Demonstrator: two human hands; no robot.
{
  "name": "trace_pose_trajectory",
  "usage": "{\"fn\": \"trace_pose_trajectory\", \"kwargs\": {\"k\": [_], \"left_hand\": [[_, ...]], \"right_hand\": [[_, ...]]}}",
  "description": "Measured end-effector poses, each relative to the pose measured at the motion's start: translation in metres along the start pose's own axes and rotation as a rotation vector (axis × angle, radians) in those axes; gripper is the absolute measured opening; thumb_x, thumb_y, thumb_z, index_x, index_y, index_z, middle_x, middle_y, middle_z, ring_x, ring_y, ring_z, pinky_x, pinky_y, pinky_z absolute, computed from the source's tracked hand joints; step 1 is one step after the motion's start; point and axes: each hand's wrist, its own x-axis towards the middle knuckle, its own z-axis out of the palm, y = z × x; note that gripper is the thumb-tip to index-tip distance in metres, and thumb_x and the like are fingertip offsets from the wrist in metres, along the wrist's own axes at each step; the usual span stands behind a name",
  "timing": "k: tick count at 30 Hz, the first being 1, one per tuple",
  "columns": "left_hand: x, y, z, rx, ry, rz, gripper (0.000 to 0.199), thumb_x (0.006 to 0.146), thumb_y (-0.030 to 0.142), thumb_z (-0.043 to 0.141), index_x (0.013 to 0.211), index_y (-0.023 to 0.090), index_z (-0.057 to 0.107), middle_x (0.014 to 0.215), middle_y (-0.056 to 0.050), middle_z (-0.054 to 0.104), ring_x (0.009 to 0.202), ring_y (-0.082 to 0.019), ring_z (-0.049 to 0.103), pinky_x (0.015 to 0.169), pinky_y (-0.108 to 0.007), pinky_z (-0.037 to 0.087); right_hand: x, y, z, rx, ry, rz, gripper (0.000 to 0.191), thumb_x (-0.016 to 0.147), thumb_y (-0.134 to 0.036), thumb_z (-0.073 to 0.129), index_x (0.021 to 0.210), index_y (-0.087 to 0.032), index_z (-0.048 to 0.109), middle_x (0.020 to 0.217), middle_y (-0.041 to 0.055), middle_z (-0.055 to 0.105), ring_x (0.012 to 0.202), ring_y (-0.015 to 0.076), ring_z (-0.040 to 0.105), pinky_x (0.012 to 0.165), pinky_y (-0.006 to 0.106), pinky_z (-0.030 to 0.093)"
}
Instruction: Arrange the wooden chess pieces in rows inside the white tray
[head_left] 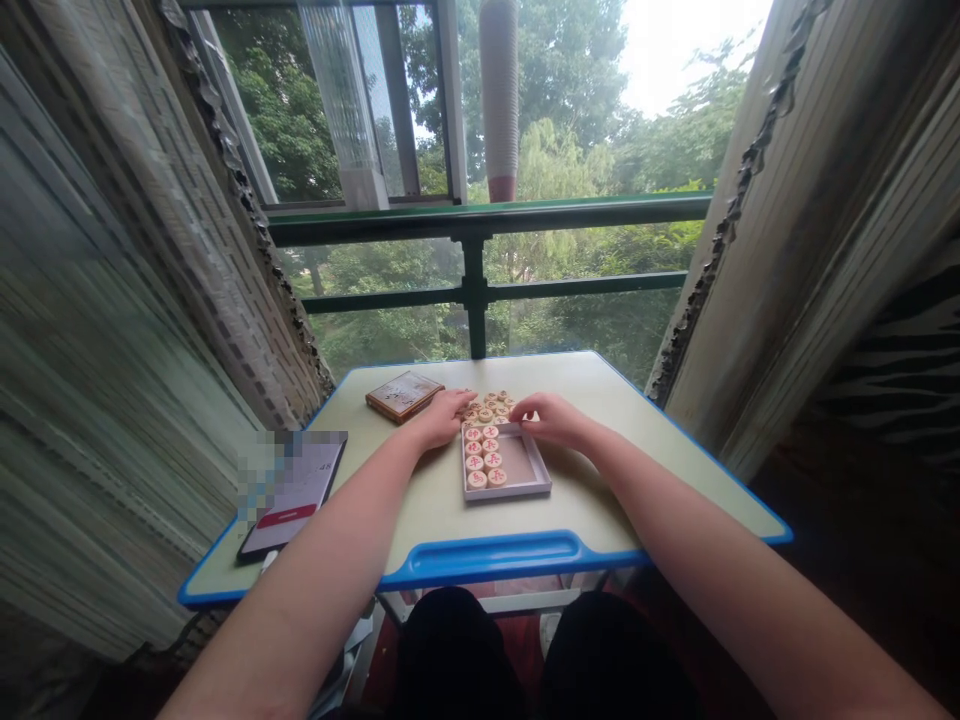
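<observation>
A shallow white box [506, 493] lies on the table, its left half filled with two columns of round xiangqi pieces [493, 461] with red characters. The right half shows the bare bottom. Just beyond its far edge is a loose cluster of more round pieces [491, 402]. My left hand [442, 418] lies at the left of this cluster, fingers stretched out against the nearest pieces. At the far right corner of the box, my right hand [553, 417] has its fingers bent in toward the thumb by the cluster; what is between the fingertips is too small to make out.
Left of the cluster lies a flat brown case [405, 395]. A phone [300, 497] rests at the table's left edge. The pale table [645, 480] has a blue rim with a moulded groove [491, 556] in front. Curtains hang on both sides; a green railing [585, 212] stands behind.
</observation>
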Motion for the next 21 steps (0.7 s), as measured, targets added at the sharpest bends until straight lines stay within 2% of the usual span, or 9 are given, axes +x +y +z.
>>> {"fn": "trace_pose_trajectory", "kwargs": {"k": [7,12,15,21], "left_hand": [[0.0,0.0,0.0,0.015,-0.024,0.048,0.047,0.073,0.008,0.046,0.114,0.02,0.063,0.122,-0.005,0.06,0.119,-0.023,0.046,0.108,-0.037,0.03],[0.0,0.003,-0.002,0.05,0.024,0.043,0.047,0.074,0.008,0.048,0.119,0.014,0.06,0.123,-0.011,0.059,0.114,-0.024,0.051,0.104,-0.037,0.036],[-0.001,0.005,-0.003,0.033,0.039,0.035,0.05,0.072,0.005,0.048,0.12,0.013,0.059,0.117,-0.01,0.063,0.108,-0.022,0.055,0.1,-0.035,0.04],[-0.003,0.005,-0.008,0.027,0.098,-0.009,0.047,0.069,0.0,0.043,0.107,0.014,0.067,0.109,-0.009,0.066,0.102,-0.021,0.058,0.096,-0.032,0.044]], "right_hand": [[0.003,0.003,0.003,0.003,-0.029,0.007,0.025,0.067,-0.006,0.055,0.082,-0.019,0.071,0.082,0.0009,0.068,0.068,0.012,0.055,0.065,0.021,0.043],[0.0,-0.001,0.001,-0.007,-0.028,-0.003,0.022,0.066,-0.008,0.055,0.079,-0.018,0.07,0.077,0.0002,0.064,0.065,0.0108,0.051,0.061,0.021,0.04],[-0.002,-0.003,-0.001,0.002,-0.054,0.001,0.021,0.066,-0.009,0.055,0.078,-0.018,0.07,0.073,-0.0008,0.063,0.062,0.0098,0.048,0.059,0.02,0.038],[-0.004,-0.007,-0.006,0.039,-0.129,0.011,0.02,0.065,-0.01,0.056,0.076,-0.017,0.07,0.069,-0.0017,0.062,0.059,0.0089,0.047,0.057,0.02,0.037]]}}
